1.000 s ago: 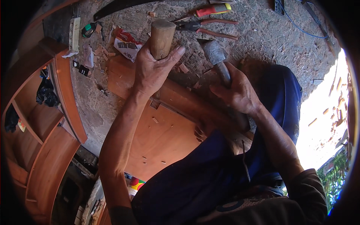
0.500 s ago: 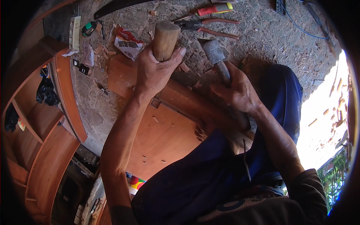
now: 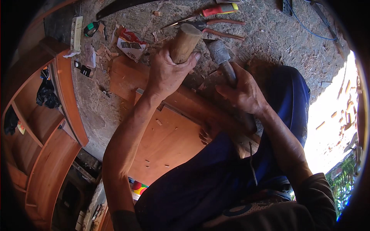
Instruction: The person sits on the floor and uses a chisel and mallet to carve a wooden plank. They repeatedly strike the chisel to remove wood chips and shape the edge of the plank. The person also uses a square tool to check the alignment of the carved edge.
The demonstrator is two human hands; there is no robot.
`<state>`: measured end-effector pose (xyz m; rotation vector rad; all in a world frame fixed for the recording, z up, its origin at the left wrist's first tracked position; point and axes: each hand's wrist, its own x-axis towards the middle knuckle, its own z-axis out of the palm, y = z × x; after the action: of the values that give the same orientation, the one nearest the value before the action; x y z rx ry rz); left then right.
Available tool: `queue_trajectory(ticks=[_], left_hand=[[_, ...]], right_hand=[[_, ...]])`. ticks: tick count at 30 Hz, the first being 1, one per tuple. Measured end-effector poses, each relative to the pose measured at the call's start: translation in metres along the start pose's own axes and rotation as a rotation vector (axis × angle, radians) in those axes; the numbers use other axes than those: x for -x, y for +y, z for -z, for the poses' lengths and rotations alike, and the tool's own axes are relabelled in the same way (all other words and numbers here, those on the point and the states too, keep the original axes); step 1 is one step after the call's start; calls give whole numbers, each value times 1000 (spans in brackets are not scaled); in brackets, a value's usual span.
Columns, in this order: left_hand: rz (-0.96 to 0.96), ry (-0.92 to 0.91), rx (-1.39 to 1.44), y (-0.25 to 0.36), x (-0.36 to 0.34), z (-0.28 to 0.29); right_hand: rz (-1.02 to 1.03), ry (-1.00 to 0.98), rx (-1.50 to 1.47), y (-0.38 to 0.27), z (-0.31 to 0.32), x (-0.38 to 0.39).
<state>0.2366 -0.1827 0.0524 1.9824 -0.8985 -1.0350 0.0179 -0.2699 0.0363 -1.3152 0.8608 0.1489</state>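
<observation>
My left hand (image 3: 171,73) is closed round a thick round wooden handle (image 3: 185,44), its flat end facing up. The handle's lower part is hidden by my fingers. In my right hand (image 3: 246,90) is a hammer (image 3: 219,52), gripped by the shaft, with its grey metal head just right of the wooden handle and apart from it. Below both hands a reddish-brown wooden board (image 3: 200,102) runs slantwise along the edge of a large wooden panel (image 3: 162,134). My leg in blue trousers (image 3: 200,165) lies over part of the panel.
Pliers (image 3: 223,29) and a red-and-yellow screwdriver (image 3: 219,9) lie on the rough floor beyond my hands. A torn red-and-white packet (image 3: 131,44), a tape measure (image 3: 91,29) and a white power strip (image 3: 76,36) are at left. A wooden cabinet (image 3: 71,96) stands far left.
My left hand has moved a little to the right with the wooden handle, nearer the hammer head, and the handle leans more to the right. My right hand has hardly moved.
</observation>
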Motion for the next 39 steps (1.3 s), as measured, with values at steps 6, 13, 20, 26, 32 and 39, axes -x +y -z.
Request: queue_trajectory(ticks=[6, 13, 20, 26, 32, 39], left_hand=[[-45, 9, 18, -13, -1, 14], [1, -78, 42, 0, -2, 8], [-53, -22, 27, -23, -3, 16], [-19, 21, 131, -10, -1, 4], [-49, -33, 52, -8, -4, 2], [15, -43, 42, 2, -3, 4]], right_hand=[[-11, 3, 47, 0, 1, 0], [41, -19, 24, -22, 11, 4], [212, 40, 146, -69, 34, 12], [455, 254, 268, -93, 49, -1], [511, 21, 511, -85, 49, -21], [592, 262, 348, -107, 59, -26]])
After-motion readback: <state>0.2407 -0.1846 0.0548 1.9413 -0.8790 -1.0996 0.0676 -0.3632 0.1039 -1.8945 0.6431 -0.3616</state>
